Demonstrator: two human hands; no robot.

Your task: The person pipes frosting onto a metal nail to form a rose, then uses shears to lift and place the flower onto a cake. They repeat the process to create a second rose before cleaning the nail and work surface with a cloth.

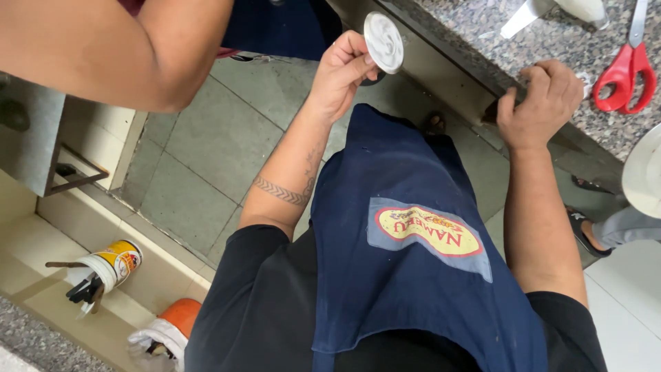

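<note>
- The left hand point(342, 72) pinches a small round white lid point(383, 42) by its lower edge between thumb and fingertips, holding it upright with its flat face turned towards the camera, as if to keep that face in view.
- The lid hangs in the air above the grey tiled floor point(220, 145), just short of the worktop's point(475, 31) front edge and touching nothing else.
- The right hand point(540, 103) is curled shut over the edge of the speckled granite worktop, gripping something dark there; what it is I cannot tell, as the fingers hide it.
- Just beyond that hand, red-handled scissors point(626, 69) lie flat on the worktop, with a white plate rim point(644, 172) near the right border.
- A dark blue apron point(406, 275) hangs down the person's front.
- Another person's bare arm point(117, 48) crosses the top left corner.
- Lower left, a recessed shelf holds a tipped pot of tools point(103, 269).
</note>
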